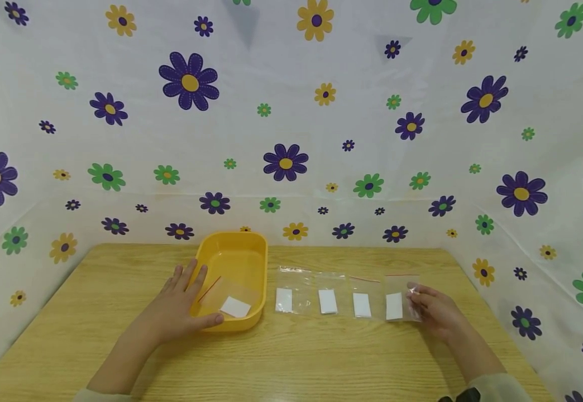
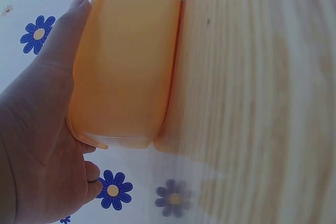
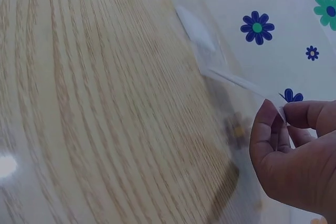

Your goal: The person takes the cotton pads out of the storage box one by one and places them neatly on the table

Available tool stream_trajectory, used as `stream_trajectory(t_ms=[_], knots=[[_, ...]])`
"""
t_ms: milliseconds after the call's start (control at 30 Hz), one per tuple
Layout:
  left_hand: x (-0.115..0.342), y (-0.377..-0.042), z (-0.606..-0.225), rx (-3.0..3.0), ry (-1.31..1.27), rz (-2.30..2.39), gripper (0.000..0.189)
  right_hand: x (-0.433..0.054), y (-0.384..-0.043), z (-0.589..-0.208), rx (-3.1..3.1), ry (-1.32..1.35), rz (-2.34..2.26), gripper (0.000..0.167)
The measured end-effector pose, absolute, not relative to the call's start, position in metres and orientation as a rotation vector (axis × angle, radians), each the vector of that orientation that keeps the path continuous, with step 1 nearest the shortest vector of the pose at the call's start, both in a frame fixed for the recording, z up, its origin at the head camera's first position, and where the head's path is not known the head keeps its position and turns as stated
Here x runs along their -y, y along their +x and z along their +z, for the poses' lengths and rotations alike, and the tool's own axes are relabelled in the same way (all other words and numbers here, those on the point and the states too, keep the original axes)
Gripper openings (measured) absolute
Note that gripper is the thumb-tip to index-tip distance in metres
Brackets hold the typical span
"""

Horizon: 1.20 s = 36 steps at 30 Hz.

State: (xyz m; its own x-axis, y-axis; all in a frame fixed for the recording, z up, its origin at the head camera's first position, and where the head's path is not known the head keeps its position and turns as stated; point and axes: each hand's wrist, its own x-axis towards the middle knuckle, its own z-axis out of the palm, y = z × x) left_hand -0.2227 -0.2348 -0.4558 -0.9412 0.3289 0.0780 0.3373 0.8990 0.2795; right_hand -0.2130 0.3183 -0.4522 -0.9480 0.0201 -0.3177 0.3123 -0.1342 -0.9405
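Note:
My left hand [image 1: 176, 312] rests on the left side and near corner of a yellow plastic tray [image 1: 263, 268]. Its fingers are spread along the left rim, and the thumb lies over the near rim. Inside the tray is a clear zip bag [image 1: 235, 306] with a white piece in it. To the right, my right hand [image 1: 439, 312] pinches the right edge of another clear zip bag [image 1: 394, 306] between thumb and fingertips. That bag has a red line along its top and a white piece inside. The right wrist view shows its held edge lifted off the table.
Three more zip bags lie in a row between tray and right hand: the left one [image 1: 284, 300], the middle one [image 1: 328, 301] and the right one [image 1: 362, 305], each with a white piece. A flower-print cloth [image 1: 291, 128] surrounds the back and sides of the wooden table [image 1: 311, 357].

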Motion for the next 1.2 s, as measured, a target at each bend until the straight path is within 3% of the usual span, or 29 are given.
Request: stream_trajectory(t_ms=[633,1200], knots=[[0.235,-0.223,-0.456,3.027,-0.533,-0.458,0.117,-0.329,-0.220,-0.452,-2.257,0.330,-1.837,0.056],[0.233,-0.221,-0.452,3.018,-0.536,-0.457,0.116,-0.325,-0.223,-0.446,-2.638,0.327,-1.400,0.047]])
